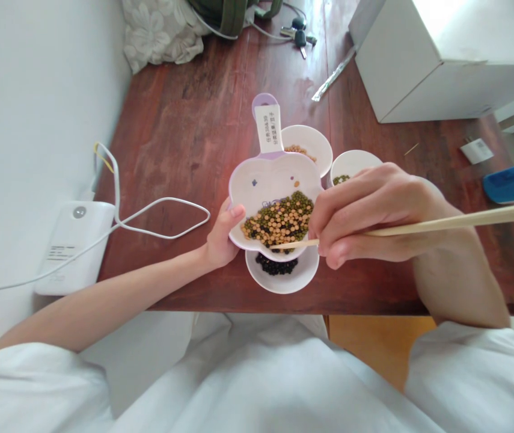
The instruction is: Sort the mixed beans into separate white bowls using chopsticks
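Observation:
My left hand [226, 234] grips the left edge of a white, purple-rimmed dish [250, 180] with a labelled handle, thumb over the rim. Green, tan and black beans [284, 222] lie mixed in its lower part. My right hand [365, 216] is closed around light wooden chopsticks [446, 224], whose tips touch the beans near the dish's lower rim. Partly under the dish, toward me, sits a white bowl [284, 285] of black beans. Behind it, another white bowl [320, 141] holds tan beans. A third bowl [356, 159], with green beans, is partly hidden by my right hand.
A white power bank [79, 243] and looping cable [166, 199] lie at the left by the wall. Keys [300, 37], a green bag [232, 15] and floral cloth [160, 30] are at the back. A white box [401, 72] and blue object [513, 180] stand right.

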Demonstrator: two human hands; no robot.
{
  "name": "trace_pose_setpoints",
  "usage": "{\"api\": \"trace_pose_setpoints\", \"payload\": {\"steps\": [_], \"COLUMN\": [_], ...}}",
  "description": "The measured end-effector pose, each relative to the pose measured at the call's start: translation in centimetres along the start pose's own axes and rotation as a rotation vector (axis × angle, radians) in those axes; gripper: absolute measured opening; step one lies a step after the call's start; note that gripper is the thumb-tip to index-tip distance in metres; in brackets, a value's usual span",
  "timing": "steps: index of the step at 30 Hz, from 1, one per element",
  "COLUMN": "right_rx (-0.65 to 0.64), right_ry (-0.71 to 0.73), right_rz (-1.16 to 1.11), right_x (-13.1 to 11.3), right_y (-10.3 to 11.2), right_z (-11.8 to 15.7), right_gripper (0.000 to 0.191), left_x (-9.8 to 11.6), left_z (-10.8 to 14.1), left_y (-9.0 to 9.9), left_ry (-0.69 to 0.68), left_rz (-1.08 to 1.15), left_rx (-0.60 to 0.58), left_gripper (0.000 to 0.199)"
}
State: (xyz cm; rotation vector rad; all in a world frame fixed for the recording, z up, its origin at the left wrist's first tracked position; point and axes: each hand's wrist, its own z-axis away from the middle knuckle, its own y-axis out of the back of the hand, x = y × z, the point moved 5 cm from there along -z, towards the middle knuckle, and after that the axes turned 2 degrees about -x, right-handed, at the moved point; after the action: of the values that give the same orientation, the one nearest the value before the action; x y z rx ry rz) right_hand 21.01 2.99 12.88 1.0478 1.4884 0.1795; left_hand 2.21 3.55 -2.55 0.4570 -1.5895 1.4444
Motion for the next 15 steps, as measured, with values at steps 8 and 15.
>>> {"api": "trace_pose_setpoints", "payload": {"steps": [8, 15], "right_rx": [0.008, 0.012], "right_ry": [0.023, 0.013], "right_rz": [-0.006, -0.02], "right_x": [0.04, -0.07], "right_y": [0.06, 0.01], "right_z": [-0.02, 0.18], "right_gripper": [0.033, 0.033], "left_x": [0.07, 0.38], "left_z": [0.13, 0.31], "left_y": [0.1, -0.16], "left_ry": [0.005, 0.036], "left_rz": [-0.011, -0.024], "left_rx": [0.015, 0.067], "left_gripper": [0.057, 0.06]}}
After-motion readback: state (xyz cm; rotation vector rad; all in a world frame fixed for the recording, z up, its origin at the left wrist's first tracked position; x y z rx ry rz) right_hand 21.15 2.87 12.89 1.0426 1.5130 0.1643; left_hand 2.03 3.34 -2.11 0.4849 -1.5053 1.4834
